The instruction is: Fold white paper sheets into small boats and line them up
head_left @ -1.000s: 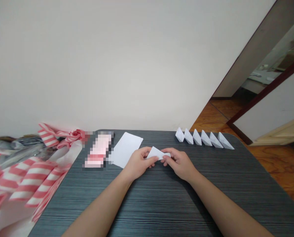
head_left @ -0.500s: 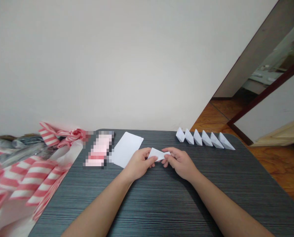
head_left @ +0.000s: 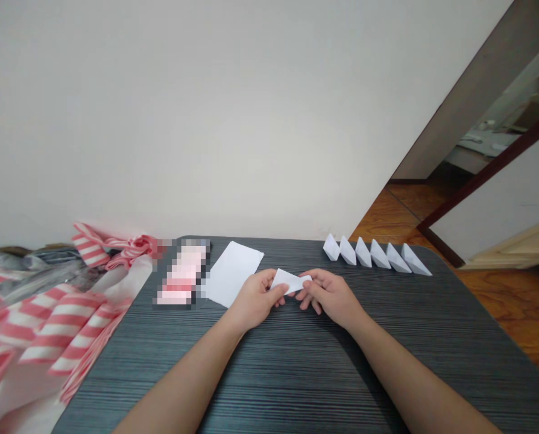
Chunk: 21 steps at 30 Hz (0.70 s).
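A small folded piece of white paper (head_left: 287, 281) is held between my two hands above the dark table. My left hand (head_left: 257, 296) pinches its left end, thumb on top and fingers beneath. At the right end, the thumb and fingers of my right hand (head_left: 329, 295) close on a corner of the paper, with some lower fingers hanging loose. White sheets of paper (head_left: 234, 268) lie just beyond my left hand. Several folded paper boats (head_left: 363, 253) stand in a slanting row at the table's back right.
The dark wood-grain table (head_left: 269, 374) backs onto a pale wall (head_left: 233, 120). A pixelated, blurred-out item (head_left: 185, 271) lies at its back left. Red-and-white striped cloth (head_left: 66, 319) is heaped beside the left edge. Wooden floor (head_left: 500, 295) shows on the right.
My right thumb has shifted slightly over the right end of the folded paper, and the fingers beneath have spread a little. The left hand's grip looks the same.
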### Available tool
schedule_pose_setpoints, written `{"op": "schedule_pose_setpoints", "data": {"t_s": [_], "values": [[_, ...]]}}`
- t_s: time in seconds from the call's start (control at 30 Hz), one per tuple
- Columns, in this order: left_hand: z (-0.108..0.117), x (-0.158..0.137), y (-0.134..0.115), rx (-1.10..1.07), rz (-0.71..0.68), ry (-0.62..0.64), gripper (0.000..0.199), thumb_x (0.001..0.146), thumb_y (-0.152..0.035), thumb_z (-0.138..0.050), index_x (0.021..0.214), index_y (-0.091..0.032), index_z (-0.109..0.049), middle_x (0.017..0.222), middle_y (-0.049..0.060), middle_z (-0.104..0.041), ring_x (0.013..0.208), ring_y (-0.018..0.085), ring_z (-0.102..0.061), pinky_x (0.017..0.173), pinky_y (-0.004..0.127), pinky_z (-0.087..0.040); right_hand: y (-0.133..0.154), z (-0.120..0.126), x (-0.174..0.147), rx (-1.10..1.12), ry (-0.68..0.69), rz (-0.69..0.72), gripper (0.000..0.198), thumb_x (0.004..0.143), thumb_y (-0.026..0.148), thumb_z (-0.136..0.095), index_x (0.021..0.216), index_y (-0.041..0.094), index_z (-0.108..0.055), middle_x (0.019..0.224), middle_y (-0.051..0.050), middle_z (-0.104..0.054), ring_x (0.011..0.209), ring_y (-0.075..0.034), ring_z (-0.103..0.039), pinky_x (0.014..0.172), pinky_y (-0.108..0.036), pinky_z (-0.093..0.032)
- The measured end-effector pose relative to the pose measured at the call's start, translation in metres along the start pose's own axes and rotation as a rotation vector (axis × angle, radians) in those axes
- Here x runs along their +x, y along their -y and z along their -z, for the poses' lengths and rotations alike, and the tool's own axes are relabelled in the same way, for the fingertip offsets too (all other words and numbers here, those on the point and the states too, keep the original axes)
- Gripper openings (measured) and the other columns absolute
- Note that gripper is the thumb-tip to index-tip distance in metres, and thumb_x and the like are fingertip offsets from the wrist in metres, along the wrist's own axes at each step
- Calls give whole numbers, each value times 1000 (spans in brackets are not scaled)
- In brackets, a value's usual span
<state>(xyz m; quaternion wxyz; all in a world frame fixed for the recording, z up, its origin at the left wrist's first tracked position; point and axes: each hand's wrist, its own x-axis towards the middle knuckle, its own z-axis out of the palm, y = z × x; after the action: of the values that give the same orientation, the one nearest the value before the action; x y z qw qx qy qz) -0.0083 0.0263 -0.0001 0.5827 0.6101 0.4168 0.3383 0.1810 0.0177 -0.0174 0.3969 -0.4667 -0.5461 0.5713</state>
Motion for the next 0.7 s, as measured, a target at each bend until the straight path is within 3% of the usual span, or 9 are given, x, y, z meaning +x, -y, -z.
{"op": "schedule_pose_setpoints", "data": {"t_s": [0.17, 0.33, 0.7], "values": [[0, 0, 0, 12, -4, -14, 17, 82, -30, -53, 85, -13, -58, 61, -1, -56, 54, 9, -50, 51, 19, -39, 1, 1, -2, -89, 47, -31, 24, 84, 37, -53, 78, 13, -55, 68, -7, -68, 50, -14, -64, 33, -17, -35], [-1, 0, -1, -4, -8, -13, 16, 81, -29, -54, 83, -14, -57, 61, -1, -56, 54, 9, -51, 51, 19, -39, 3, -1, -5, -119, 13, -28, 27, 86, 39, -50, 74, 15, -52, 59, -4, -66, 45, -12, -61, 33, -17, -33], [-4, -2, 0, -10, -9, 26, 17, 82, -30, -53, 85, -13, -57, 64, 0, -56, 56, 10, -51, 53, 20, -39, 8, -5, -7, -101, 73, -12, 21, 83, 32, -55, 73, 14, -54, 63, -5, -67, 45, -10, -59, 34, -17, -35]]}}
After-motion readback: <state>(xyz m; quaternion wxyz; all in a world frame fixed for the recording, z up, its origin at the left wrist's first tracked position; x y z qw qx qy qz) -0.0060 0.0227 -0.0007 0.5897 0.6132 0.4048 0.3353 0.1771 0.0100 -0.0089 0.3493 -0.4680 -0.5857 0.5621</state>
